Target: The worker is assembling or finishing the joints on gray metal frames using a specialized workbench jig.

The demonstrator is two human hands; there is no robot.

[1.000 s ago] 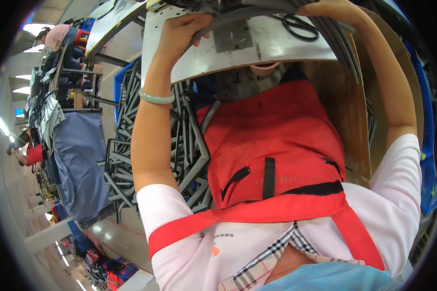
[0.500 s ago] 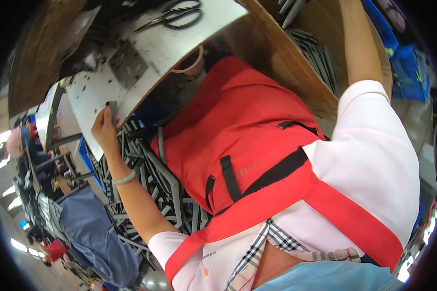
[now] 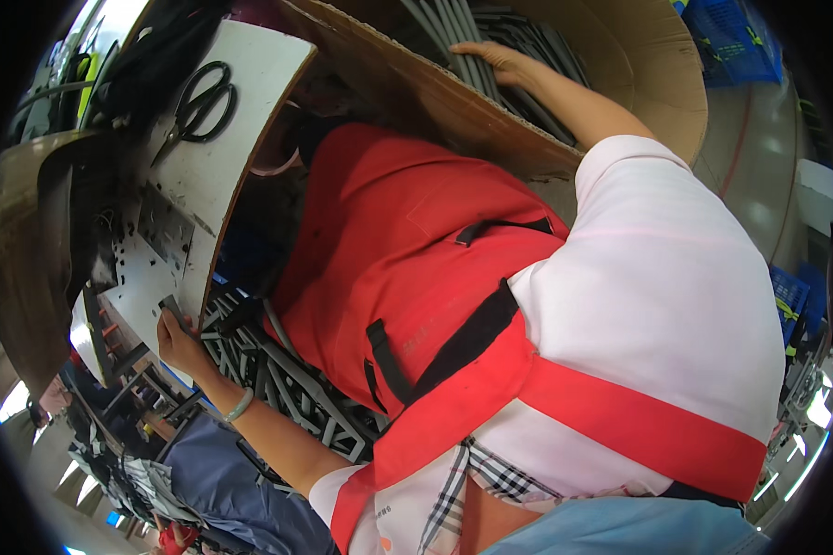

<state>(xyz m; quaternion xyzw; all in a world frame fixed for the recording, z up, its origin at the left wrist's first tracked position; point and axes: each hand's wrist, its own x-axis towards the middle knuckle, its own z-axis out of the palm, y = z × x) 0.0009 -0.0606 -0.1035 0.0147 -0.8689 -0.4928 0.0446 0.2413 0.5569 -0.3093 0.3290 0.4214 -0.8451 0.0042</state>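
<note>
My left hand (image 3: 178, 347) is closed around a short dark grey piece (image 3: 169, 305) at the near edge of the white worktable (image 3: 259, 57). On the right, my right hand (image 3: 498, 61) reaches over a cardboard box (image 3: 634, 42), its fingers round several long grey strips (image 3: 455, 26). More grey strips (image 3: 555, 116) lie below them inside the box. Black-handled scissors (image 3: 204, 106) rest on the table, near a dark grey plate (image 3: 165, 227) with small dark scraps around it.
Beneath the table edge, beside my red apron (image 3: 389, 250), many bent grey pieces (image 3: 292, 379) are heaped. A pink tub (image 3: 282, 153) is partly hidden there. Blue crates (image 3: 731, 42) stand beyond the box. A curved brown panel (image 3: 28, 231) rises at the far left.
The whole view has shifted. My right hand, out of the picture before, now shows on the grey strips at the box. My left hand keeps the short grey piece by the table edge.
</note>
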